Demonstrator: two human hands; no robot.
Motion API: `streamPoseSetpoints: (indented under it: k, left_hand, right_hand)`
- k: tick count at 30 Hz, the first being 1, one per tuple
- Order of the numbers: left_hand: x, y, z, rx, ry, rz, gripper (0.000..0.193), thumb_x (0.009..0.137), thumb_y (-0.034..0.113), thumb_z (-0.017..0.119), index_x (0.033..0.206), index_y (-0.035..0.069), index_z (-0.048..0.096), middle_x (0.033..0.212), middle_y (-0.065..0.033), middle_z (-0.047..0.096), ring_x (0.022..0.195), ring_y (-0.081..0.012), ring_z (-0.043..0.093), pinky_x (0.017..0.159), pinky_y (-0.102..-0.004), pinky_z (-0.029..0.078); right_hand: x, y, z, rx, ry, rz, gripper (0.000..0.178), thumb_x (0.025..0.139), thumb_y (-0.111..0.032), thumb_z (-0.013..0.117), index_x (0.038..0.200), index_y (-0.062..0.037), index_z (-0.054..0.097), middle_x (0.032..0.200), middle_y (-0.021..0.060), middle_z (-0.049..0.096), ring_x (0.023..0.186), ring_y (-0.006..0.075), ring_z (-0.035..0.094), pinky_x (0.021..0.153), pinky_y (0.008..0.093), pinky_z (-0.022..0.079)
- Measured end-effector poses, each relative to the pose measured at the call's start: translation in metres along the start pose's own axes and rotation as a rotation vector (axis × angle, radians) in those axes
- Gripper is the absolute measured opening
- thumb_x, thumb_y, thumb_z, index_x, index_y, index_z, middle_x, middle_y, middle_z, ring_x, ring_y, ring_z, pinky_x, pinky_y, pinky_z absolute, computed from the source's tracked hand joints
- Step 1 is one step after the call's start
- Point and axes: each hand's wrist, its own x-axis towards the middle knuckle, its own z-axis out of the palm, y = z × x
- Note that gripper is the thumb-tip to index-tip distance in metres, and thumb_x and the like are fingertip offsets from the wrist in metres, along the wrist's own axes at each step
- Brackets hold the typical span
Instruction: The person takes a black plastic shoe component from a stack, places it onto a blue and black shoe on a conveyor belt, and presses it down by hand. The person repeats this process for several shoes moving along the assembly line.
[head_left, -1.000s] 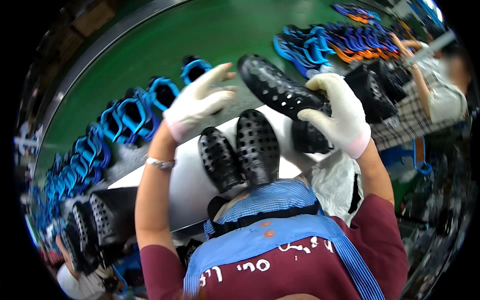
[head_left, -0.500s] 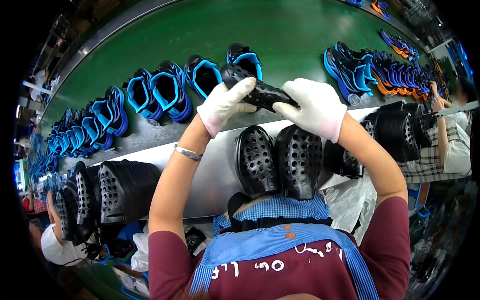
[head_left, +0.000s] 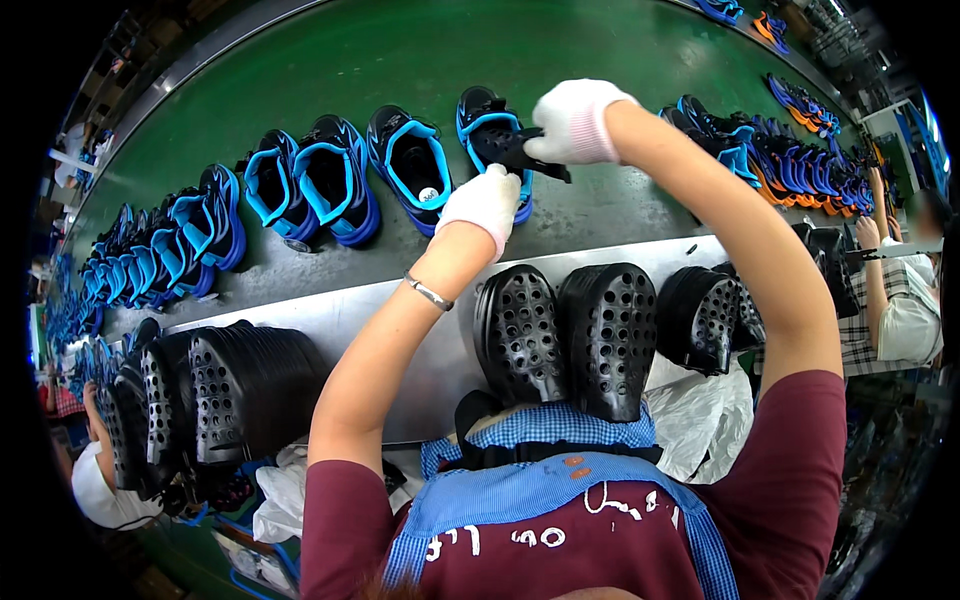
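Note:
A black, perforated plastic shoe insert has its front end inside the opening of a black and blue sports shoe. At its raised rear end, my right hand, in a white glove, is closed on it. My left hand, gloved too, grips the heel and collar of that same shoe, its fingertips partly hidden. Just left of it stands another black and blue shoe with a round white sticker inside. Two stacks of black inserts, the left one and the right one, rest close to my apron.
A row of blue-trimmed shoes runs along the green table to the left. More shoes, some with orange soles, line the right. Insert stacks lie on the metal ledge. Co-workers' arms show at both sides.
The insert has gone from being held between both hands to partly inside the shoe. My right hand rose farther over the table; my left moved right onto the shoe's heel.

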Motion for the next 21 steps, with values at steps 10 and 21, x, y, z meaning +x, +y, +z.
streamPoseSetpoints:
  k: [10,21]
  left_hand:
    - [0.010,0.019,-0.046,-0.092,-0.429,-0.071,0.026,0.087,0.017,0.063,0.106,0.002,0.070,0.100,-0.0219,0.071,0.093,-0.0383,0.067,0.083,-0.0416,0.054]
    - [0.013,0.015,-0.058,-0.123,-0.504,-0.151,0.034,0.071,0.010,0.072,0.104,0.002,0.072,0.100,-0.0206,0.071,0.092,-0.0365,0.069,0.077,-0.0404,0.056]
  right_hand:
    - [0.065,-0.038,0.082,0.016,0.156,0.094,0.025,0.083,-0.016,0.062,0.104,-0.0066,0.073,0.106,0.0139,0.072,0.096,0.0297,0.070,0.080,0.0390,0.057]
    - [0.052,-0.032,0.067,-0.092,0.045,-0.037,0.020,0.081,-0.011,0.062,0.095,-0.0059,0.074,0.093,0.0163,0.073,0.085,0.0316,0.072,0.073,0.0419,0.057]
